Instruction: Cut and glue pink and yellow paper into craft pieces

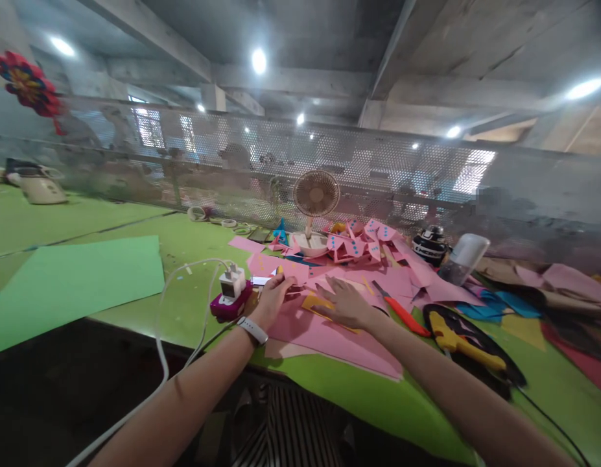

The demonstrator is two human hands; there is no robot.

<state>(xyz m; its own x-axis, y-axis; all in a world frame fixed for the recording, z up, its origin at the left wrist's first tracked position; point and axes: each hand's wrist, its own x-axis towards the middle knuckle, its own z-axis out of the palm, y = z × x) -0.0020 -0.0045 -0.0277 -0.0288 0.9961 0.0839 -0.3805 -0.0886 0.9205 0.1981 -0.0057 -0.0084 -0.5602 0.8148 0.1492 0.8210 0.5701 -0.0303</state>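
Observation:
My right hand [346, 303] lies flat with its fingers spread on a yellow paper piece [317, 303], on top of a pink paper sheet [324, 340]. My left hand [271, 301], with a pale wristband [253, 330], reaches over the left side of the pink paper. Its fingers point right and bend a little, seeming to rest on the paper; I make out nothing held in them. A small white strip [260, 281] lies beside it. Right of my right hand is a red-orange handled knife or scissors [407, 316]; its kind is unclear.
A purple power strip [229, 305] with a white charger [232, 283] and cables stands left. A yellow glue gun [465, 344] lies in a black tray [517, 373]. Behind are a fan [316, 193], folded pink pieces [353, 245], a black-lidded jar [429, 246] and a clear bottle [463, 259]. Green sheet [86, 279] at left.

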